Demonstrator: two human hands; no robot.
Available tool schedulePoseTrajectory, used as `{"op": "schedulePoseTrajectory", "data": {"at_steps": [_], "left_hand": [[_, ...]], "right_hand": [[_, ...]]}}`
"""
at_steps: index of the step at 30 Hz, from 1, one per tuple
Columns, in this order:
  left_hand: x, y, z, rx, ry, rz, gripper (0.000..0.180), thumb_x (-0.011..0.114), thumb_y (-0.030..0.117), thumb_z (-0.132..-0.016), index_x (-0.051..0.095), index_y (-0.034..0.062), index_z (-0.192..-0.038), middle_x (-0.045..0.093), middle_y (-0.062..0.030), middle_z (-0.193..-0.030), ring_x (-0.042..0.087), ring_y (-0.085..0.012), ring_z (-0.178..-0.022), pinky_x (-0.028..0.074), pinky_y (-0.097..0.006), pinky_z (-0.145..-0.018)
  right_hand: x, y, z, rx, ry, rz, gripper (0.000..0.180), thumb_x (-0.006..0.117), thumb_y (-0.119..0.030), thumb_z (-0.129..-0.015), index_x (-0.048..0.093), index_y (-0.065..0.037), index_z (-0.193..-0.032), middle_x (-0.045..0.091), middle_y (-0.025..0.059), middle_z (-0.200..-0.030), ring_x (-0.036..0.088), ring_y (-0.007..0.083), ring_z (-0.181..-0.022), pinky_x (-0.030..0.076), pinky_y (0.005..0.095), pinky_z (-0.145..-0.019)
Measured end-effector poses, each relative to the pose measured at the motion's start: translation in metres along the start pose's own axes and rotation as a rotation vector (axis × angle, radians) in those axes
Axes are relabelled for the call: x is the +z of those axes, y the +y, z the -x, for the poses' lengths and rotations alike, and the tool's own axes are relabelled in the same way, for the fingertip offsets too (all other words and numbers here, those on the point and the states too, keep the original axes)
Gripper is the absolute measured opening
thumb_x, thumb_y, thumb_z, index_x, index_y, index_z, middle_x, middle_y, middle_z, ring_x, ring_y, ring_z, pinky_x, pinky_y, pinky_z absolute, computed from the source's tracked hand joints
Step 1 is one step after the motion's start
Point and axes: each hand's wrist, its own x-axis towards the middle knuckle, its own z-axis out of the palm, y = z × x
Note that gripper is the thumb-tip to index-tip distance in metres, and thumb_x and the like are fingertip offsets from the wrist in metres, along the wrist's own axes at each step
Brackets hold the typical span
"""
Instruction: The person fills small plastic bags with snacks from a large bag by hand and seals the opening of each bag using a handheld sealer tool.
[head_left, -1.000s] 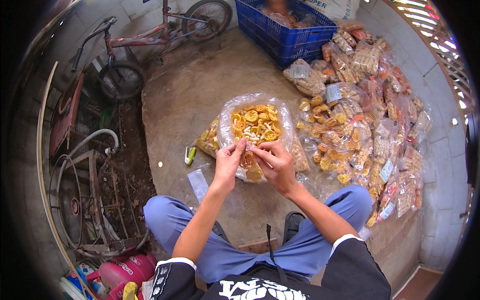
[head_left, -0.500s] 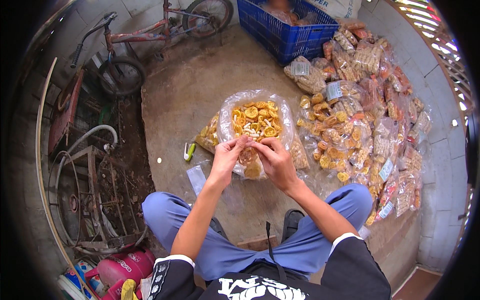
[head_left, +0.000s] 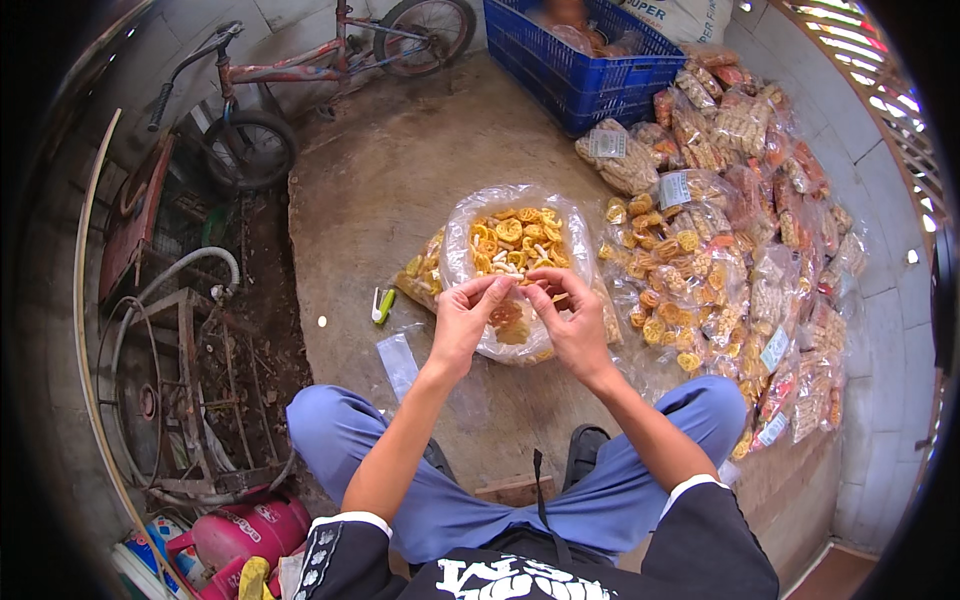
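A large clear plastic bag (head_left: 462,235) stands open on the floor in front of me, filled with yellow wheel-shaped crackers (head_left: 508,232) and some pale short sticks. Over its near rim, my left hand (head_left: 463,322) and my right hand (head_left: 574,318) face each other, fingertips and thumbs pinched on a thin clear plastic bag (head_left: 512,318). The plastic hangs stretched between them, and crackers show through it. Its exact outline is hard to make out against the large bag.
A green stapler (head_left: 383,306) and a flat clear plastic sleeve (head_left: 397,362) lie left of the bag. Packed snack bags (head_left: 715,240) are heaped on the right, below a blue crate (head_left: 590,75). A bicycle (head_left: 290,72), a metal frame (head_left: 190,385) and a pink gas cylinder (head_left: 250,535) stand left.
My hands, close together before, have drawn a little apart, with the thumbs raised and the clear plastic spread between them. The whole view has shifted slightly.
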Motion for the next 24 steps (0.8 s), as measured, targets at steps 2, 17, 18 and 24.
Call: {"op": "schedulePoseTrajectory", "data": {"at_steps": [2, 17, 18, 24], "left_hand": [[0.002, 0.000, 0.002, -0.003, -0.031, 0.008, 0.024, 0.060, 0.018, -0.088, 0.064, -0.0002, -0.104, 0.066, -0.0046, -0.097, 0.059, -0.0070, -0.085, 0.046, -0.021, -0.077], [0.002, -0.011, 0.000, -0.020, 0.003, 0.011, 0.024, 0.063, 0.018, -0.085, 0.065, -0.0002, -0.101, 0.065, -0.0035, -0.094, 0.058, -0.0074, -0.085, 0.046, -0.022, -0.077], [0.002, -0.011, 0.000, -0.027, 0.007, 0.013, 0.023, 0.064, 0.017, -0.085, 0.065, 0.0000, -0.100, 0.066, -0.0033, -0.094, 0.058, -0.0074, -0.085, 0.046, -0.022, -0.077], [0.004, -0.010, 0.001, 0.003, 0.055, 0.012, 0.019, 0.067, 0.014, -0.082, 0.066, 0.0004, -0.096, 0.066, -0.0027, -0.090, 0.059, -0.0068, -0.081, 0.046, -0.021, -0.074]], "right_hand": [[-0.005, 0.002, -0.004, 0.099, -0.030, -0.096, 0.016, 0.063, -0.015, -0.085, 0.065, -0.003, -0.094, 0.062, 0.0018, -0.079, 0.052, 0.0072, -0.071, 0.043, 0.0232, -0.062], [-0.007, 0.015, -0.006, 0.085, -0.112, 0.012, 0.016, 0.067, -0.015, -0.080, 0.068, -0.002, -0.090, 0.064, 0.0022, -0.072, 0.053, 0.0054, -0.064, 0.042, 0.0225, -0.057], [-0.007, 0.015, -0.006, 0.107, -0.119, 0.008, 0.016, 0.067, -0.015, -0.080, 0.068, -0.002, -0.090, 0.064, 0.0020, -0.072, 0.053, 0.0053, -0.065, 0.043, 0.0224, -0.057], [-0.009, 0.012, -0.008, 0.209, -0.105, -0.227, 0.017, 0.065, -0.015, -0.083, 0.066, -0.001, -0.092, 0.063, 0.0005, -0.075, 0.053, 0.0052, -0.067, 0.044, 0.0215, -0.061]]}}
